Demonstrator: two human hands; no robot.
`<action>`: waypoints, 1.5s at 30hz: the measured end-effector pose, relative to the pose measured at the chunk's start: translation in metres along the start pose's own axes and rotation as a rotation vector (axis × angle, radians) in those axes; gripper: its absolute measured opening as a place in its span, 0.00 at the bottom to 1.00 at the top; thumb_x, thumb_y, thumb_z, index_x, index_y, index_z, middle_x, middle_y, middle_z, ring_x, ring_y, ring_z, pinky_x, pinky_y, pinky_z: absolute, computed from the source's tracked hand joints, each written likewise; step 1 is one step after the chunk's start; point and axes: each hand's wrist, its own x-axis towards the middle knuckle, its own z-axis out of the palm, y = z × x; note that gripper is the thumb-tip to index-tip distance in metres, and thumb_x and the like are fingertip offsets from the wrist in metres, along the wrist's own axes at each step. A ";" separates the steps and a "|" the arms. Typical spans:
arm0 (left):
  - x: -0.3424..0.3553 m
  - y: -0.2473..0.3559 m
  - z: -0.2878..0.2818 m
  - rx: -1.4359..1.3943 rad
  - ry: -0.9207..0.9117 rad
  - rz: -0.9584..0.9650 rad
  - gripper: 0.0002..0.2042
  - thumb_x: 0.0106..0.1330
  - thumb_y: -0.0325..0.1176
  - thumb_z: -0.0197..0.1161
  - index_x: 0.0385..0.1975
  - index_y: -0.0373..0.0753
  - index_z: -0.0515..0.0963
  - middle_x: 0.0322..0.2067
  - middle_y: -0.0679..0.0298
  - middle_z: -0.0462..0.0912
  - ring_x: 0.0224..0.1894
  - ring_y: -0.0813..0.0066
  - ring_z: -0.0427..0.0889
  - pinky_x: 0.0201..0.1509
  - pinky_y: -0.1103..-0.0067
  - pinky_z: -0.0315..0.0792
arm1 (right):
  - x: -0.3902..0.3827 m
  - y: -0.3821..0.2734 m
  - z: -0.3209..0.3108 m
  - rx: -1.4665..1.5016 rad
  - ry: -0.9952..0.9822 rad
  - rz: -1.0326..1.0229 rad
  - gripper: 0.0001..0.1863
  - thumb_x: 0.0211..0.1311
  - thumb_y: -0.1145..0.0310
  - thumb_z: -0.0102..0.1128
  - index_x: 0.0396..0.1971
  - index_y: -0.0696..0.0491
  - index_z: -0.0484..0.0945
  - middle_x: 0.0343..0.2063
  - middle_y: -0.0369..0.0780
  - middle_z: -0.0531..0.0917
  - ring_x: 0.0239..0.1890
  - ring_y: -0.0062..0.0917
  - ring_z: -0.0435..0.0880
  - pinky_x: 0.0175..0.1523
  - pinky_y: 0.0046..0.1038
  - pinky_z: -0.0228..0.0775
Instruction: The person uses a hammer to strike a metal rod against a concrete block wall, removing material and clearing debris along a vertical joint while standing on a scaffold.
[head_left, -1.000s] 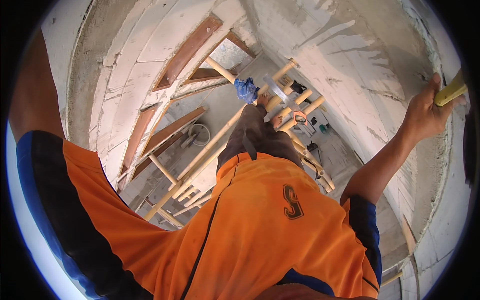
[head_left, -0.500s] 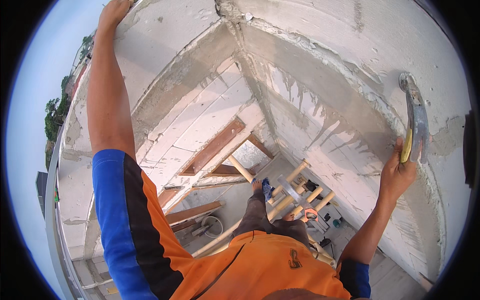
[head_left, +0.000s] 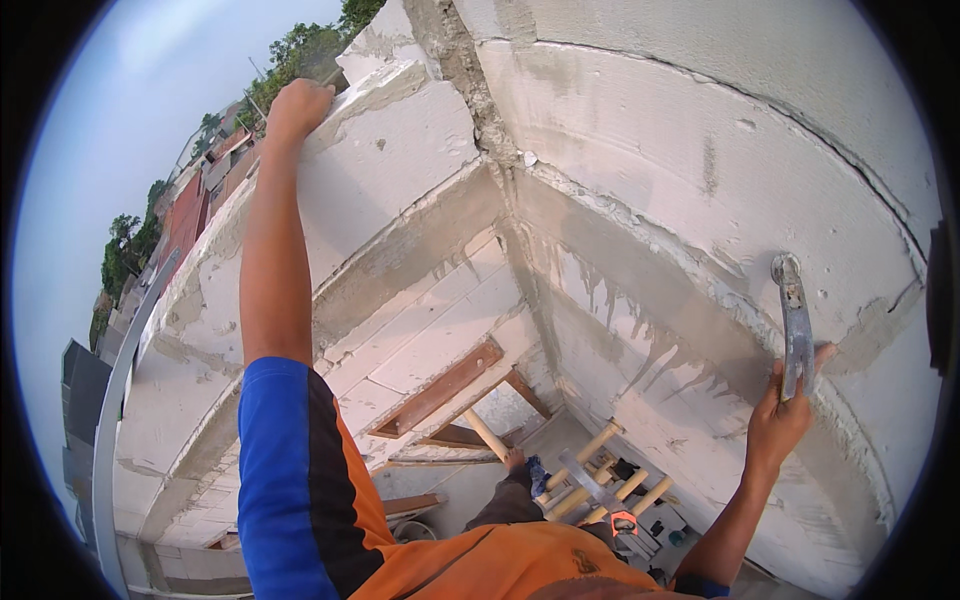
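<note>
My left hand [head_left: 300, 105] reaches up with its fingers curled over the top edge of the white block wall [head_left: 390, 150] at the upper left. At the right, my right hand [head_left: 785, 415] grips a metal hammer [head_left: 798, 340] with its head raised, close to or against the right-hand block wall [head_left: 680, 120]; I cannot tell whether it touches. A mortared seam runs down the corner where the two walls meet.
Below me lie bamboo scaffold poles [head_left: 595, 445] holding a saw [head_left: 623, 522] and a blue cloth [head_left: 536, 475]. Wood-framed openings [head_left: 440, 385] are in the lower wall. A metal strip [head_left: 130, 360] runs along the outer left side, with rooftops and trees beyond.
My view has tilted upward, showing more wall and outdoors. My left hand has moved up and right along the wall top. The hammer remains in my right hand.
</note>
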 end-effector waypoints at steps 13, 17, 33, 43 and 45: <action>0.007 0.029 -0.035 0.137 -0.310 0.254 0.18 0.67 0.42 0.56 0.31 0.29 0.80 0.29 0.40 0.80 0.35 0.41 0.80 0.42 0.57 0.71 | -0.009 0.003 0.003 0.064 0.064 -0.015 0.35 0.70 0.72 0.55 0.74 0.53 0.52 0.45 0.52 0.83 0.25 0.20 0.70 0.31 0.24 0.67; 0.005 0.011 -0.010 0.006 -0.122 0.114 0.18 0.66 0.41 0.58 0.29 0.28 0.79 0.23 0.42 0.77 0.27 0.48 0.79 0.35 0.62 0.69 | -0.017 0.024 0.002 -0.045 0.085 0.041 0.34 0.71 0.71 0.54 0.73 0.54 0.52 0.49 0.52 0.80 0.31 0.21 0.71 0.37 0.25 0.66; -0.003 0.030 -0.019 -0.041 -0.129 0.125 0.16 0.67 0.39 0.56 0.31 0.29 0.78 0.22 0.43 0.76 0.26 0.53 0.77 0.35 0.64 0.68 | -0.037 0.078 0.007 -0.236 0.116 0.132 0.31 0.76 0.66 0.49 0.73 0.57 0.52 0.66 0.52 0.68 0.55 0.25 0.76 0.60 0.25 0.65; 0.014 0.063 -0.041 -0.261 -0.088 0.522 0.22 0.74 0.51 0.53 0.51 0.37 0.71 0.35 0.54 0.84 0.34 0.58 0.82 0.41 0.65 0.71 | -0.016 0.038 0.024 -0.318 0.180 -0.027 0.26 0.76 0.67 0.48 0.70 0.59 0.60 0.72 0.45 0.60 0.71 0.31 0.63 0.70 0.27 0.55; 0.024 0.080 -0.062 -0.575 -0.196 0.644 0.17 0.75 0.45 0.54 0.50 0.37 0.72 0.38 0.60 0.84 0.40 0.67 0.84 0.43 0.68 0.76 | -0.018 0.037 0.024 -0.419 0.194 -0.137 0.25 0.76 0.68 0.48 0.69 0.59 0.62 0.72 0.44 0.60 0.72 0.31 0.63 0.70 0.27 0.56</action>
